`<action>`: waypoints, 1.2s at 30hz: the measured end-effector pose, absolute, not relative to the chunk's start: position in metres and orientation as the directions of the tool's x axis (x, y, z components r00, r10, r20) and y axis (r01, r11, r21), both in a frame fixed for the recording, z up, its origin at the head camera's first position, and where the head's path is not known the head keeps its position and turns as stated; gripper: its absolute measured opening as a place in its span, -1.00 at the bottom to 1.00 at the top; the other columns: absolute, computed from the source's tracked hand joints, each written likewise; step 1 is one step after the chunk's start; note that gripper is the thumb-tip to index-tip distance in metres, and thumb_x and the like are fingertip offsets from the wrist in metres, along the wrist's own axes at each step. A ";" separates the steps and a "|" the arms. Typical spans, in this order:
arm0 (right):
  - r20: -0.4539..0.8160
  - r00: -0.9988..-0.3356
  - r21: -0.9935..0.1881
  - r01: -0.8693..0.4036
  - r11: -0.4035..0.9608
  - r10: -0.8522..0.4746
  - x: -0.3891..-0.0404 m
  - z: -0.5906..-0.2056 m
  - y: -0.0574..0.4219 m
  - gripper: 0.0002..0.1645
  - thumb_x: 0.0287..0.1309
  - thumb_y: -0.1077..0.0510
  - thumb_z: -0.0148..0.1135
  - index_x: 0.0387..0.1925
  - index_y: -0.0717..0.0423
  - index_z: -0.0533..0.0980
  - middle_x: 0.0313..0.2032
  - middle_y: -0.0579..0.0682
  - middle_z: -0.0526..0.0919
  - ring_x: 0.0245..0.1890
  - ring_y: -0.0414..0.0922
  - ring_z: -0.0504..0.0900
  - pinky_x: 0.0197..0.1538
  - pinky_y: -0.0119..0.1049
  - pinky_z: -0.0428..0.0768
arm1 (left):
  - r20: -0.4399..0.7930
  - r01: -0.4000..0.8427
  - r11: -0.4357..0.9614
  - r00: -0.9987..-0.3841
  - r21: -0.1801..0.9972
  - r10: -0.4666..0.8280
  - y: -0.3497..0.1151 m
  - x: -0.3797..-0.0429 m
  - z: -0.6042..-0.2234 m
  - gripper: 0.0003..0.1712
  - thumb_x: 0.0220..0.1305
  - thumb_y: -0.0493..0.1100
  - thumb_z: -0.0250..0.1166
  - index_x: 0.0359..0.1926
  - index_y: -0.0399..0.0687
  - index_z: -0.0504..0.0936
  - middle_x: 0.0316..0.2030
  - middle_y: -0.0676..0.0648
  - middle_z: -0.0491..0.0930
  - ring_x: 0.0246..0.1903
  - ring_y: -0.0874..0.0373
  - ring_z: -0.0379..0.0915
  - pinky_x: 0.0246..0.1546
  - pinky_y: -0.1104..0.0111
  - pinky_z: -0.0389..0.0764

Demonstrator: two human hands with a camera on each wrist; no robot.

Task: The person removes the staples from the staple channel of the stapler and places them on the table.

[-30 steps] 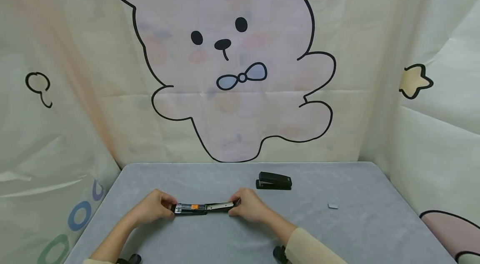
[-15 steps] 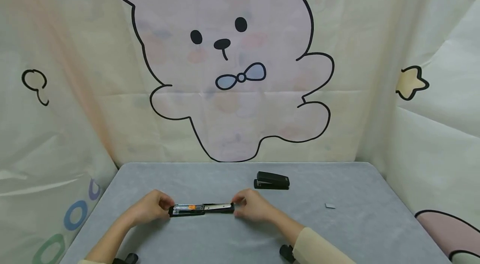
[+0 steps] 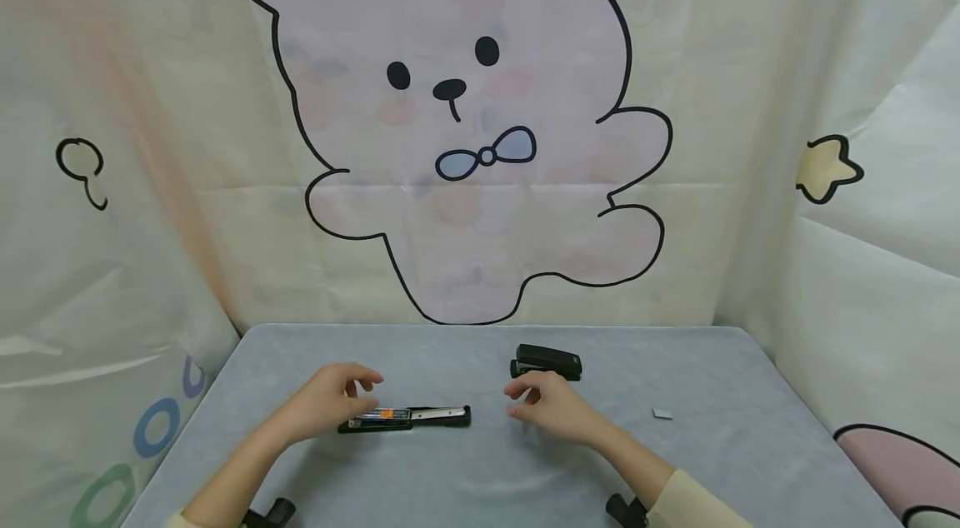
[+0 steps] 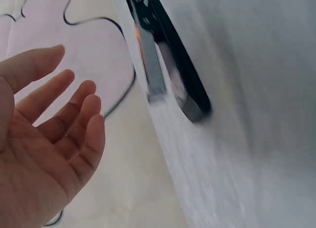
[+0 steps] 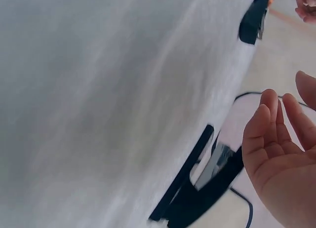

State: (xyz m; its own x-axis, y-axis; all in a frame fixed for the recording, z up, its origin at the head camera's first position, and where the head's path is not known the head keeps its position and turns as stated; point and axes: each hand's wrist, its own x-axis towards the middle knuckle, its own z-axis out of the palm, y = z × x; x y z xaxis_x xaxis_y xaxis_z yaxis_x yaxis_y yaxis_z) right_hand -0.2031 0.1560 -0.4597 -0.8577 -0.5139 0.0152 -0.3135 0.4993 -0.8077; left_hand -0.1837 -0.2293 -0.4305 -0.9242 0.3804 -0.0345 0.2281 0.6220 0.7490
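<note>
A black stapler (image 3: 441, 418) lies folded out flat on the table, its metal magazine and an orange part showing. My left hand (image 3: 330, 401) hovers over its left end with loosely bent fingers and nothing in them; the left wrist view shows that palm (image 4: 44, 159) apart from the stapler (image 4: 187, 75). To the right of the stapler's other end, my right hand (image 3: 555, 407) is raised, fingers relaxed and holding nothing. Just behind it stands a second black stapler (image 3: 551, 358), partly covered by the hand in the head view; its mouth gapes in the right wrist view (image 5: 197, 198).
A small grey strip (image 3: 662, 414), like a stick of staples, lies on the right of the grey cloth-covered table (image 3: 420, 478). Behind the table hangs a curtain (image 3: 480, 261) with a cartoon bear.
Both hands have let go of the folded-out stapler, which now rests on the table. The left hand has lifted and come inward over it; the right hand has drawn away to the right.
</note>
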 end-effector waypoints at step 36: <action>0.025 -0.990 -0.823 -0.099 0.559 -0.139 -0.214 -0.476 0.246 -0.39 0.30 0.18 0.43 0.32 0.28 0.48 0.23 0.21 0.57 0.12 0.10 0.58 -0.01 -0.17 0.62 | 0.210 0.312 0.396 -0.937 0.864 0.280 -0.067 -0.214 -0.452 -0.46 0.33 -0.17 0.46 0.31 -0.13 0.62 0.15 -0.14 0.64 0.04 -0.12 0.58 -0.05 0.06 0.62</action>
